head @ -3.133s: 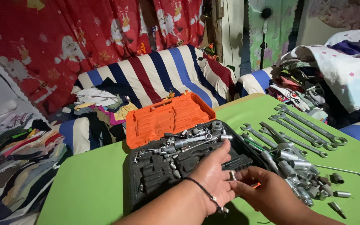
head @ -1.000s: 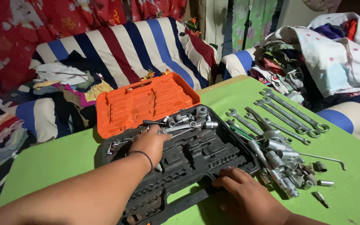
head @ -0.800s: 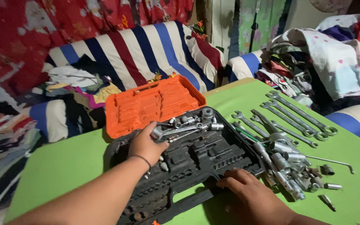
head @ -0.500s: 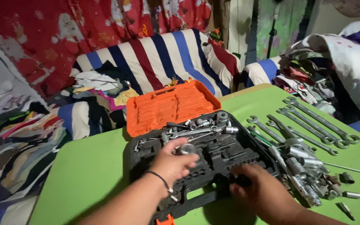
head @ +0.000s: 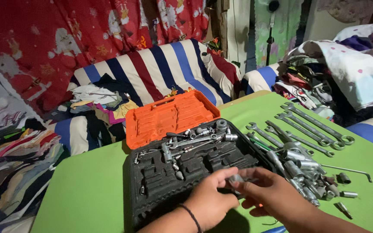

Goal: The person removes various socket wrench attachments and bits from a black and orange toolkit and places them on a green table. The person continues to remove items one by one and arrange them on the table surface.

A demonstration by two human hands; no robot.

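Metal socket (head: 235, 178) pinched by both hands | left hand (head: 210, 199) fingers curled | right hand (head: 273, 192) fingers clasping | above black case (head: 152, 181)

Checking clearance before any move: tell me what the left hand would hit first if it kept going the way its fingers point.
The left hand points right, at the small metal socket pinched between both hands; right behind it are the right hand's fingers. Depth is hard to judge.

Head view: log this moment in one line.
left hand + right hand: hold small metal socket | over black tool case | wrenches on green table
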